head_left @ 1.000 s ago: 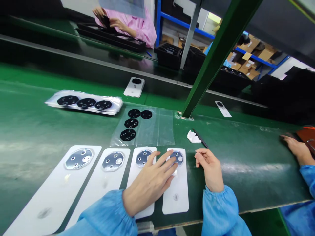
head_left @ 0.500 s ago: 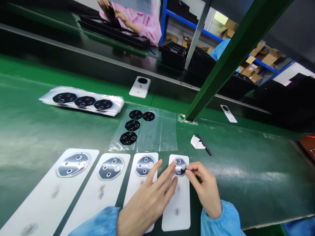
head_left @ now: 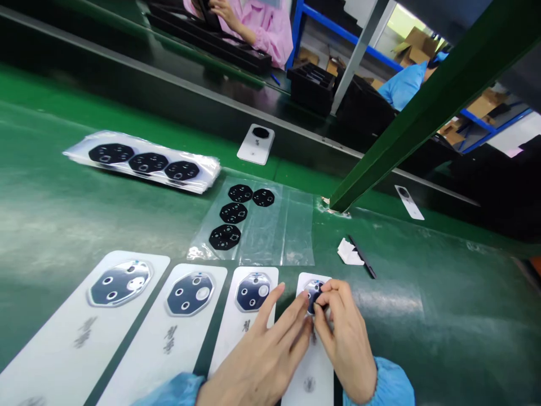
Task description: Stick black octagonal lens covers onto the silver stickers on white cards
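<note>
Four white panels stand in a row at the near side, each with a shiny dark octagonal plate with round holes near its top. Over the rightmost white panel, my right hand pinches at the edge of its octagonal plate; whatever is between the fingertips is hidden. My left hand has its fingers spread, crossing the third panel, with its fingertips resting beside the same plate. Two more panels, the second panel and the leftmost panel, lie flat to the left.
Ahead lies a clear plastic sheet bearing black octagonal pieces. A bagged stack sits behind left. Crumpled white paper and a black pen-like tool lie right. A green post rises behind. A co-worker in pink sits opposite.
My right hand has shifted slightly left and down, its fingertips now covering more of the rightmost plate. My left hand stays spread beside it. The camera view has shifted a little.
</note>
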A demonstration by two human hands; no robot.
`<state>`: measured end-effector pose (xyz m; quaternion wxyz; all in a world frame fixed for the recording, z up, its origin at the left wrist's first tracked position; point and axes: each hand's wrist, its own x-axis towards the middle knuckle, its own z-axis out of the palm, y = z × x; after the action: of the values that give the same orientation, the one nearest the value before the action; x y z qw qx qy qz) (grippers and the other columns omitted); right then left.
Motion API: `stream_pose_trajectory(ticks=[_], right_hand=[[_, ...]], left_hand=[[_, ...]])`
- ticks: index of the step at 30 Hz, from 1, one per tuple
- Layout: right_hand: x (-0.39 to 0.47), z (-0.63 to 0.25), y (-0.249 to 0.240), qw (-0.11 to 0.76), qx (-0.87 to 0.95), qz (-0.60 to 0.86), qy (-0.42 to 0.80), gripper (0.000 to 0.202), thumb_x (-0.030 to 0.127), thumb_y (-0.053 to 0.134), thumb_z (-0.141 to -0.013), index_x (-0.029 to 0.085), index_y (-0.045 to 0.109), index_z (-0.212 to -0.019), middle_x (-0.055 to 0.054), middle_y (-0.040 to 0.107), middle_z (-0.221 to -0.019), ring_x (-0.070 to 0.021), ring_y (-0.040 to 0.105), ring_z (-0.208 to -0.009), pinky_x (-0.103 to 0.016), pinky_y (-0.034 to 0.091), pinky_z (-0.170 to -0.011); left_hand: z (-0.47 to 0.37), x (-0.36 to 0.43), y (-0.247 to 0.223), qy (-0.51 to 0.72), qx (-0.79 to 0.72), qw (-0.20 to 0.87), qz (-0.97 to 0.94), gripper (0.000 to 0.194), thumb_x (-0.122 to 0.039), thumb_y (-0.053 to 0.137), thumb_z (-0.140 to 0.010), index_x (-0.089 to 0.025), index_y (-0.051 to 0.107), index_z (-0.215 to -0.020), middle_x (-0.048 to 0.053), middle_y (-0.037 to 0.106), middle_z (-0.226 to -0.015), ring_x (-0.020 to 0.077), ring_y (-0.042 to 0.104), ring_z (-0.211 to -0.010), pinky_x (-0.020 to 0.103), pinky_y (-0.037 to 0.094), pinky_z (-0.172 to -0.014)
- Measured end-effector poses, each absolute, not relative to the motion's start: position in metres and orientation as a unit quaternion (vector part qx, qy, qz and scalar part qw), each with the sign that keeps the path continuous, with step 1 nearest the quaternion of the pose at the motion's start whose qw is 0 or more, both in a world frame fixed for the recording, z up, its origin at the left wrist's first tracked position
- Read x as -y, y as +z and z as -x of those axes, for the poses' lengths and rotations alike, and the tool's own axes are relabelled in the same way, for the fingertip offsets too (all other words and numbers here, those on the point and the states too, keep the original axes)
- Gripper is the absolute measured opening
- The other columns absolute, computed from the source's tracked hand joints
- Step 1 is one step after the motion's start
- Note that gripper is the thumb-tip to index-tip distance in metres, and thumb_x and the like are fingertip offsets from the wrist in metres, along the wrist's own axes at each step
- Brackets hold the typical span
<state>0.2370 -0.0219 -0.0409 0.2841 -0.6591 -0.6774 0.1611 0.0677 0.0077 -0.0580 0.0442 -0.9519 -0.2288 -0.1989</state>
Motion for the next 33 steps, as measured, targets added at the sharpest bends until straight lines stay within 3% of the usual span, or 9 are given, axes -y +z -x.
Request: stream_pose_trajectory(ticks=[3, 7, 14, 29, 33], right_hand=[[0.017, -0.239, -0.038, 0.291, 0.64, 0.683, 0.197, 0.013, 0.02, 0.043, -0.09, 0.021, 0.051, -0.08, -0.005, 0.05, -0.097, -0.0106, 0.052, -0.058, -0.026, 0.046, -0.056], [0.019, -0.243, -0.037, 0.318, 0.615, 0.685, 0.228, 0.011, 0.023, 0.044, -0.091, 0.021, 0.052, -0.084, -0.006, 0.05, -0.103, -0.011, 0.055, -0.063, -0.025, 0.047, -0.057], [0.027, -0.241, -0.04, 0.302, 0.651, 0.665, 0.208, 0.011, 0.019, 0.041, -0.092, 0.021, 0.05, -0.088, -0.007, 0.045, -0.105, -0.0118, 0.054, -0.067, -0.027, 0.048, -0.064], [0.022, -0.24, -0.038, 0.275, 0.664, 0.661, 0.214, 0.011, 0.014, 0.041, -0.09, 0.02, 0.049, -0.085, -0.005, 0.044, -0.104, -0.0086, 0.046, -0.058, -0.027, 0.044, -0.06], [0.014, -0.245, -0.031, 0.262, 0.656, 0.665, 0.243, 0.011, 0.014, 0.045, -0.087, 0.02, 0.052, -0.081, -0.005, 0.046, -0.098, -0.0131, 0.051, -0.072, -0.026, 0.045, -0.064]], left_hand=[[-0.068, -0.006, -0.057, -0.19, 0.238, 0.042, 0.951, 0.031, -0.019, 0.041, -0.087, -0.013, 0.062, -0.109, 0.012, 0.066, -0.112, 0.0269, 0.04, -0.124, 0.058, -0.001, -0.111], [-0.07, -0.005, -0.055, -0.183, 0.247, 0.047, 0.95, 0.03, -0.02, 0.042, -0.087, -0.014, 0.061, -0.11, 0.014, 0.063, -0.117, 0.0259, 0.04, -0.124, 0.059, 0.001, -0.111], [-0.07, -0.006, -0.055, -0.193, 0.254, 0.032, 0.947, 0.025, -0.023, 0.047, -0.087, -0.016, 0.062, -0.106, 0.011, 0.065, -0.113, 0.0254, 0.043, -0.122, 0.057, 0.0, -0.111], [-0.078, -0.011, -0.062, -0.225, 0.29, 0.008, 0.93, 0.025, -0.022, 0.046, -0.088, -0.016, 0.06, -0.109, 0.005, 0.064, -0.109, 0.0233, 0.044, -0.122, 0.058, -0.003, -0.112], [-0.078, -0.012, -0.06, -0.223, 0.292, 0.009, 0.93, 0.024, -0.022, 0.046, -0.088, -0.017, 0.061, -0.106, 0.005, 0.064, -0.107, 0.022, 0.044, -0.121, 0.057, -0.004, -0.113]])
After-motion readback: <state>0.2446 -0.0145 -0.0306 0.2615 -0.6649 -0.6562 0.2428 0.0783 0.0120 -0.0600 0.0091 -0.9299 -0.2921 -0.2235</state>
